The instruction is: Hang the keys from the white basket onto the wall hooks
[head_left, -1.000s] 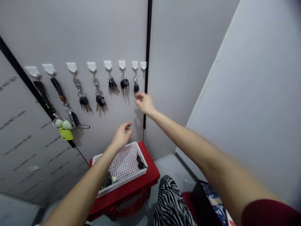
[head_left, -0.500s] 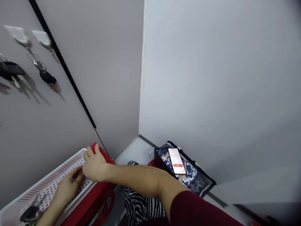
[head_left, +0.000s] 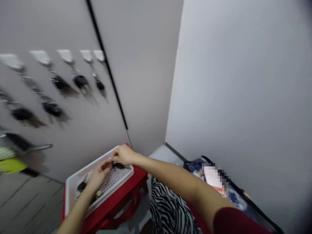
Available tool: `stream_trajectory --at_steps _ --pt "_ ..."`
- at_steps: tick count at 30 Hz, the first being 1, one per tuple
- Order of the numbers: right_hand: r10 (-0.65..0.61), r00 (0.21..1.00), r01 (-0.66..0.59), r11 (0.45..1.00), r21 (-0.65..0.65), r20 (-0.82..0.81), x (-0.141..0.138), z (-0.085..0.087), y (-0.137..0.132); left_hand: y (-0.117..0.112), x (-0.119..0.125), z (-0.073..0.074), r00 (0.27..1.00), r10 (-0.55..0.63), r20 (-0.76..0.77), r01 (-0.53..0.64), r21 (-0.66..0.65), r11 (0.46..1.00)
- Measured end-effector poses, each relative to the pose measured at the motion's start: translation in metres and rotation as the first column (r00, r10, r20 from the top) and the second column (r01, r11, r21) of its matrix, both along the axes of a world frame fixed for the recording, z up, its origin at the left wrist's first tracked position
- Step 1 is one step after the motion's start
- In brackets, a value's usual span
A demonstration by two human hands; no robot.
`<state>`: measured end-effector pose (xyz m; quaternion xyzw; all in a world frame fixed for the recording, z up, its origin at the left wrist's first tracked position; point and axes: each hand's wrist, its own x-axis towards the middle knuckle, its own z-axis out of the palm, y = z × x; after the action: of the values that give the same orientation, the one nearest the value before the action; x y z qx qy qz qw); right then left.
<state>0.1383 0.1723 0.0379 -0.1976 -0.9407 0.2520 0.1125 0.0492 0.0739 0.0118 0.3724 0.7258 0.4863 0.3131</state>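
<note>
Both my hands are over a white perforated basket (head_left: 70,185) that sits on a red stool (head_left: 131,185). My right hand (head_left: 124,155) is curled at the basket's far corner, fingers pinched on a small black key fob (head_left: 119,165). My left hand (head_left: 98,174) reaches in beside it, fingers bent and touching the same fob. More dark keys (head_left: 81,186) lie at the basket's near end. The picture is blurred by motion.
A row of white wall hooks (head_left: 65,55) holds several key bunches (head_left: 80,81) at upper left, with a yellow-green tag (head_left: 9,164) at far left. A black strip (head_left: 107,71) runs down the wall. A patterned bag (head_left: 219,185) with a phone lies at right; zebra-print fabric (head_left: 170,208) is below.
My right hand dropped from the hooks to the basket; both hands now meet on a black fob. The view swung right, then back left.
</note>
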Motion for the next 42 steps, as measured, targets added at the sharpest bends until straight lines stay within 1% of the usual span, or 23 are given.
stream_trajectory --at_steps 2,3,5,7,10,12,15,18,21,23,26,30,33,35,37,39,42 --pt "-0.020 0.996 0.008 0.989 -0.148 -0.082 -0.009 0.003 0.006 -0.004 -0.004 0.006 0.991 -0.024 0.130 0.017 0.058 0.998" --pt "-0.032 0.994 0.008 0.973 -0.230 -0.102 -0.013 0.004 0.008 -0.005 -0.007 0.008 0.983 -0.036 0.180 0.022 0.079 0.997" --pt "-0.060 0.991 0.008 0.920 -0.391 -0.121 -0.021 0.005 0.011 -0.007 -0.012 0.012 0.971 -0.028 0.237 0.004 0.101 0.995" --pt "-0.085 0.986 -0.001 0.857 -0.516 -0.143 -0.026 0.007 0.011 -0.008 -0.016 0.015 0.966 -0.016 0.259 -0.016 0.120 0.993" --pt "-0.115 0.975 -0.034 0.773 -0.633 -0.192 -0.031 0.015 0.008 -0.007 -0.021 0.022 0.964 -0.015 0.266 -0.030 0.163 0.986" --pt "-0.125 0.967 -0.058 0.741 -0.669 -0.222 -0.033 0.025 0.005 -0.005 -0.025 0.030 0.966 -0.025 0.256 -0.026 0.195 0.980" --pt "-0.144 0.947 -0.096 0.728 -0.679 -0.289 -0.038 0.045 0.005 -0.002 -0.033 0.047 0.975 -0.024 0.223 -0.030 0.236 0.971" --pt "-0.201 0.914 -0.103 0.723 -0.683 -0.351 -0.043 0.065 0.011 0.003 -0.038 0.067 0.984 0.017 0.178 -0.069 0.289 0.955" --pt "-0.258 0.855 -0.118 0.747 -0.654 -0.450 -0.045 0.084 0.023 0.015 -0.039 0.089 0.995 0.057 0.076 -0.081 0.374 0.924" --pt "-0.279 0.807 -0.137 0.768 -0.625 -0.520 -0.045 0.100 0.033 0.028 -0.037 0.104 0.998 0.067 -0.006 -0.058 0.432 0.900" --pt "-0.322 0.728 -0.136 0.797 -0.588 -0.605 -0.044 0.130 0.052 0.055 -0.032 0.128 0.987 0.079 -0.143 0.002 0.494 0.869" --pt "-0.395 0.598 -0.092 0.830 -0.550 -0.698 -0.044 0.174 0.079 0.091 -0.025 0.164 0.927 0.144 -0.346 0.075 0.548 0.833" --pt "-0.448 0.513 -0.054 0.835 -0.548 -0.732 -0.048 0.200 0.098 0.110 -0.020 0.186 0.888 0.185 -0.420 0.083 0.542 0.836" --pt "-0.474 0.480 -0.009 0.839 -0.544 -0.739 -0.053 0.212 0.107 0.117 -0.019 0.195 0.879 0.201 -0.433 0.065 0.526 0.848" --pt "-0.490 0.469 0.047 0.845 -0.533 -0.735 -0.058 0.221 0.115 0.121 -0.017 0.198 0.879 0.212 -0.427 0.046 0.518 0.854" --pt "-0.511 0.468 0.118 0.845 -0.522 -0.721 -0.063 0.225 0.121 0.122 -0.017 0.197 0.882 0.212 -0.420 0.039 0.515 0.856" --pt "-0.550 0.468 0.240 0.833 -0.499 -0.692 -0.071 0.227 0.127 0.118 -0.017 0.192 0.894 0.214 -0.395 0.021 0.512 0.859"
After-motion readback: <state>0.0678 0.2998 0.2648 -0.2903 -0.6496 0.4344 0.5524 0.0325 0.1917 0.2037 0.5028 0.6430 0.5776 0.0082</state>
